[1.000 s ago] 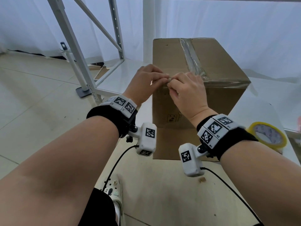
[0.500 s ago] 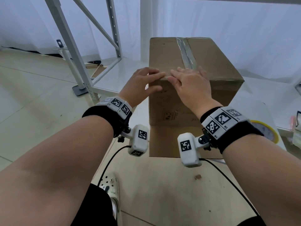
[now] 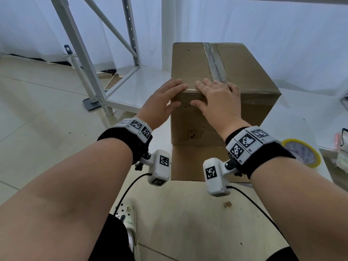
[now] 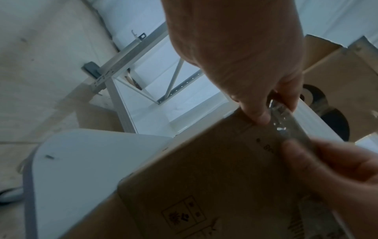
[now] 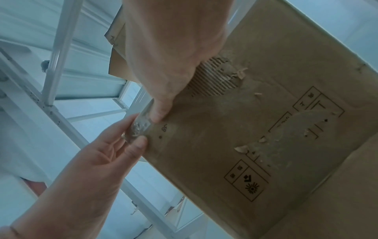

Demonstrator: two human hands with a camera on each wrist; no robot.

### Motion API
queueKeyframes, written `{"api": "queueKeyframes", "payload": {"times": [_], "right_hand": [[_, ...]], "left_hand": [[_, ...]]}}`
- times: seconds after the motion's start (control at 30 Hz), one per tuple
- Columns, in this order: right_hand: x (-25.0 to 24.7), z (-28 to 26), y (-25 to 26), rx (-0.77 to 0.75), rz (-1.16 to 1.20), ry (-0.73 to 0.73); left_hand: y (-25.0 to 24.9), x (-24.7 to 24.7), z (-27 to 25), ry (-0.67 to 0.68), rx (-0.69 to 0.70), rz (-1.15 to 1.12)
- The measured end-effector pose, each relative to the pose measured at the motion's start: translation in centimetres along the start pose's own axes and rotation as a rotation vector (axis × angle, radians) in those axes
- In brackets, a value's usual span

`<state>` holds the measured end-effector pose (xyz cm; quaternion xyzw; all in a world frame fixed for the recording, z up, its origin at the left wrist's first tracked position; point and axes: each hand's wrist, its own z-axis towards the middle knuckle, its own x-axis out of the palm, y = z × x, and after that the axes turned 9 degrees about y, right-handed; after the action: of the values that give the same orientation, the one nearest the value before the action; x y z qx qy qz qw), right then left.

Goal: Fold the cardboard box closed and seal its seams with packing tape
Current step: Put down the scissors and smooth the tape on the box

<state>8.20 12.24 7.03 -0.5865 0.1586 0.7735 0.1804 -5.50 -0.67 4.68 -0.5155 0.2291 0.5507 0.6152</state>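
Observation:
The brown cardboard box stands closed on a white table, with clear tape along its top middle seam. My left hand and right hand lie side by side on the box's near top edge, fingers straight across the top and thumbs on the front face. They press a short strip of clear tape folded over that edge; the strip runs between the two thumbs. A yellow-rimmed tape roll lies on the table to the right of my right wrist.
A bottom flap of the box sticks out flat toward me on the table. A white metal shelf frame stands to the left on the tiled floor. Small items sit at the table's far right edge. My shoe shows below.
A second ago both hands pinched the tape with curled fingers at the near top edge. They have since flattened onto the edge and spread slightly apart.

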Motion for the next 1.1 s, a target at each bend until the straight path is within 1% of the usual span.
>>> {"api": "queueKeyframes", "payload": {"times": [0.07, 0.1, 0.2, 0.23, 0.3, 0.37, 0.43, 0.5, 0.57, 0.77, 1.0, 1.1], "right_hand": [[-0.5, -0.4, 0.1, -0.046, -0.037, 0.039], [-1.0, -0.6, 0.2, -0.075, -0.055, 0.049], [-2.2, -1.2, 0.7, -0.162, -0.099, 0.048], [-2.4, -1.2, 1.0, -0.179, -0.084, 0.052], [-2.8, -1.3, 1.0, -0.174, 0.02, 0.056], [-2.9, -1.3, 0.3, -0.127, 0.134, -0.002], [-2.9, -1.3, -0.6, -0.049, 0.114, -0.054], [-2.6, -1.2, -1.3, 0.006, 0.057, -0.028], [-2.1, -1.2, -1.4, 0.03, 0.031, 0.013], [-1.1, -1.7, -1.1, 0.071, -0.052, 0.009], [-1.3, -2.3, -1.0, 0.059, -0.186, 0.069], [-1.3, -2.6, -1.2, 0.051, -0.213, 0.122]], "left_hand": [[-0.4, -0.4, -0.2, 0.001, -0.03, 0.0], [-0.6, -0.6, -0.2, -0.031, -0.05, 0.01], [-1.4, -1.5, 0.0, -0.192, -0.096, 0.118], [-1.6, -1.8, 0.1, -0.215, -0.119, 0.157], [-2.1, -2.1, 0.4, -0.185, -0.142, 0.183], [-2.7, -2.3, 0.8, -0.089, -0.142, 0.19], [-3.3, -2.3, 1.2, 0.042, -0.169, 0.267], [-3.3, -2.2, 1.6, 0.109, -0.202, 0.328], [-3.1, -1.9, 1.7, 0.102, -0.212, 0.336], [-2.7, -1.1, 1.4, 0.035, -0.174, 0.421], [-2.9, -1.0, 1.2, 0.06, -0.164, 0.486], [-3.3, -1.3, 1.3, 0.087, -0.179, 0.517]]}}
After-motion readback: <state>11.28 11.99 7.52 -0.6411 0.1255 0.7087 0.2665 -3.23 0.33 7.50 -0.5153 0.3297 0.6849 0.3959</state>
